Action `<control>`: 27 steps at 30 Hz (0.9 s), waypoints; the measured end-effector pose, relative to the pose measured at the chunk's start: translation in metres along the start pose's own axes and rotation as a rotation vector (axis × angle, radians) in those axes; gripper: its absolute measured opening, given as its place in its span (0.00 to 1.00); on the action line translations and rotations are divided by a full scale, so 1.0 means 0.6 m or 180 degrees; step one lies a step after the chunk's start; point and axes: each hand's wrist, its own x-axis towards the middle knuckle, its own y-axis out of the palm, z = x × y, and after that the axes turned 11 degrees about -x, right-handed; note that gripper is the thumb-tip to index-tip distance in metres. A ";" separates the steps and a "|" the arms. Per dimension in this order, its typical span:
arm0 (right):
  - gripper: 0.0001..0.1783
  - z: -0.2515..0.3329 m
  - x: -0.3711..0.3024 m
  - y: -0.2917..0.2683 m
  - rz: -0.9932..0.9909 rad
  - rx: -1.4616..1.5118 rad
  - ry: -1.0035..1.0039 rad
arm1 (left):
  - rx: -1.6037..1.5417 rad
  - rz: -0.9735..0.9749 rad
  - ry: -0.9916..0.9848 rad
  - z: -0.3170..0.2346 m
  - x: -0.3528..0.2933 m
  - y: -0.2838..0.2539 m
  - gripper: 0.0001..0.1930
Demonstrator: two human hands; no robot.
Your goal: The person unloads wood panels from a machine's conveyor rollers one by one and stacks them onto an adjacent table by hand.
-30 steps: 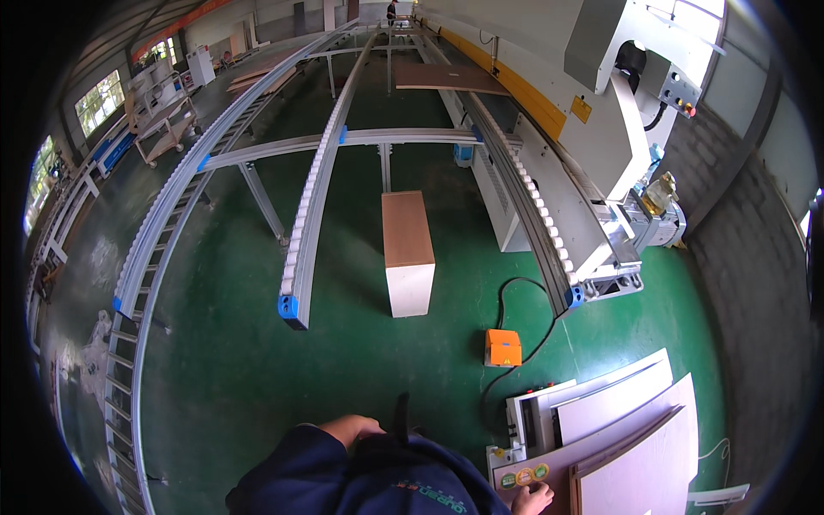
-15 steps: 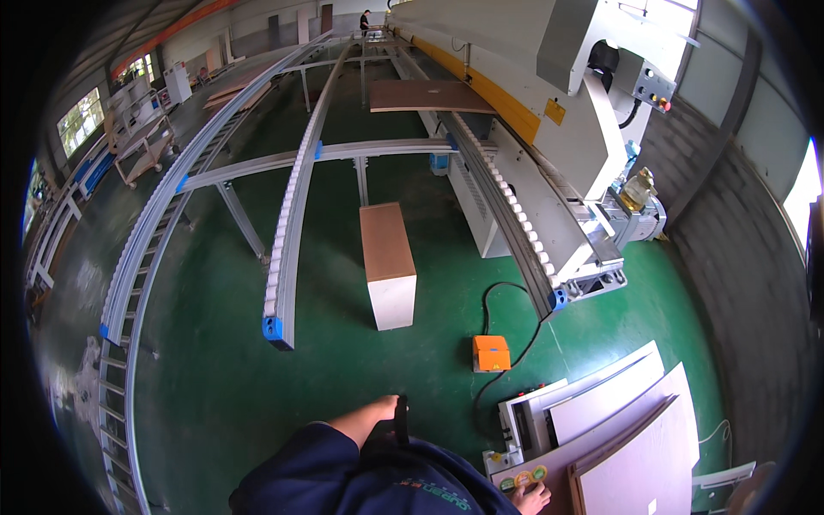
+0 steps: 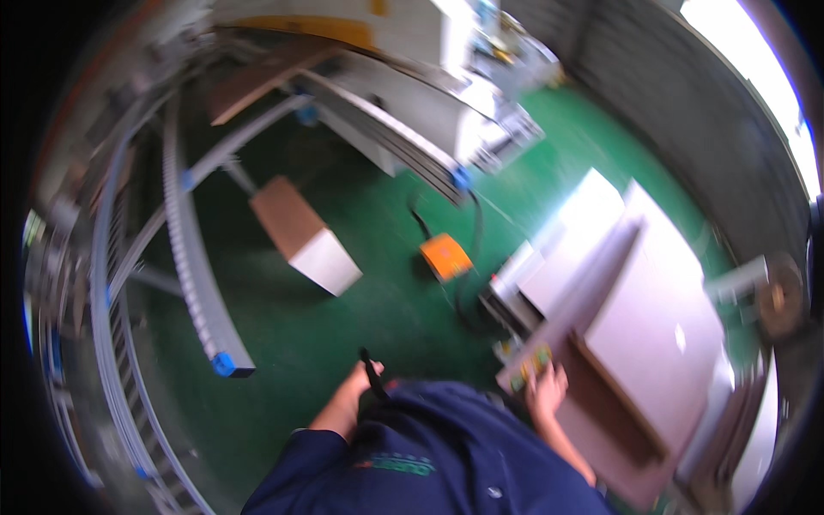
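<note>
My right hand [image 3: 547, 390] lies on a pinkish-brown board [image 3: 592, 470], with its fingers apart beside round yellow-green stickers [image 3: 530, 367] at the board's edge. Further boards, among them a pale panel [image 3: 665, 330], lean and overlap just right of this hand. In front of my body, left of centre, is my left hand [image 3: 354, 383]. A dark strap [image 3: 373, 374] crosses it and motion smears its fingers, so its grip does not show.
An orange foot-pedal box [image 3: 445, 257] with a black cable sits on the green floor. Left of it stands a box-shaped block [image 3: 287, 216], brown-topped with a white end. Roller rails [image 3: 199, 283] with blue end caps lead to a large machine [image 3: 412, 39]. A dark grey wall [image 3: 661, 94] stands at right.
My view has turned to the right and down, so the rails and block shift left and tilt, and more leaning boards show. My right hand still rests near the stickers.
</note>
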 end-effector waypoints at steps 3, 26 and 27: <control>0.29 -0.001 0.009 0.002 0.0178 -0.0006 0.0285 | 0.0703 -0.0724 -0.0397 -0.048 -0.044 0.068 0.12; 0.23 -0.011 0.000 -0.004 0.0161 0.0067 0.0363 | 0.0834 -0.0666 -0.0637 -0.113 -0.095 0.080 0.17; 0.23 -0.001 0.003 -0.008 0.0175 0.0096 0.0322 | 0.0755 -0.0764 -0.0608 -0.111 -0.099 0.065 0.17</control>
